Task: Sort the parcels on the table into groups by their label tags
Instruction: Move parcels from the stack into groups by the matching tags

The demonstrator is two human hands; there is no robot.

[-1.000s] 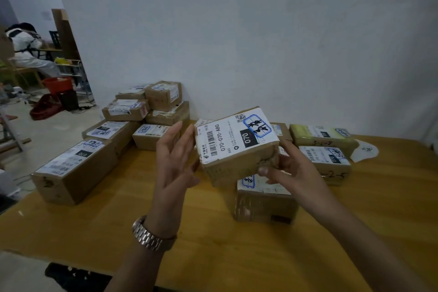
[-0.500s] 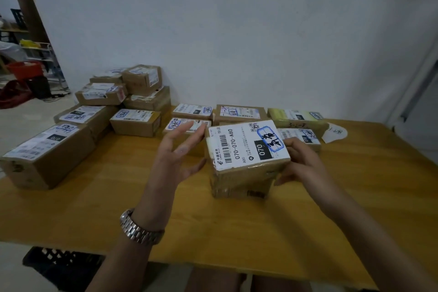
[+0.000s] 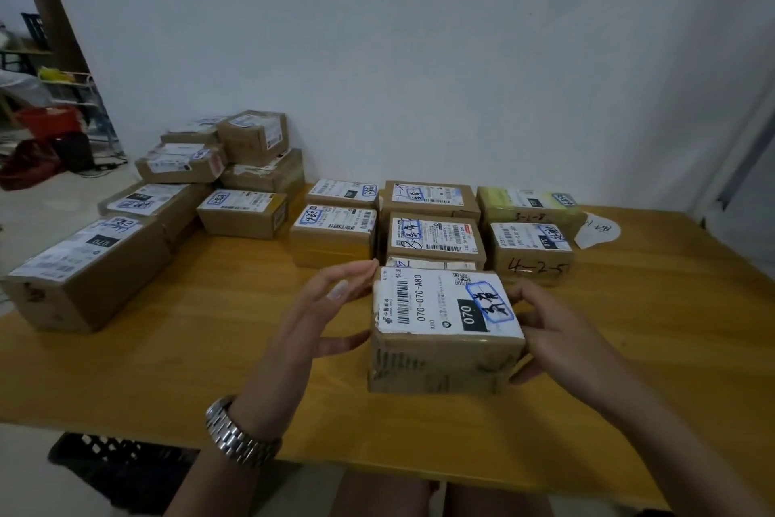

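Note:
A brown parcel (image 3: 444, 302) with a white label reading 070-070-A80 and a blue-framed handwritten tag sits at the middle of the wooden table (image 3: 167, 349). It seems to rest on a second box whose front shows below it. My right hand (image 3: 557, 336) grips the parcel's right side, fingers at the top edge and thumb low. My left hand (image 3: 318, 323) is open beside its left side, fingertips at the top left corner.
Behind it stand rows of labelled parcels: a left column (image 3: 333, 231), a middle column (image 3: 432, 235) and a right column (image 3: 530, 242). A stacked pile (image 3: 247, 147) and a long box (image 3: 84, 265) fill the left. A white paper slip (image 3: 597, 229) lies at the far right.
The parcel came down from in front of me to the table's middle, onto the lower box. My left hand stayed open beside it. The view swung right and down.

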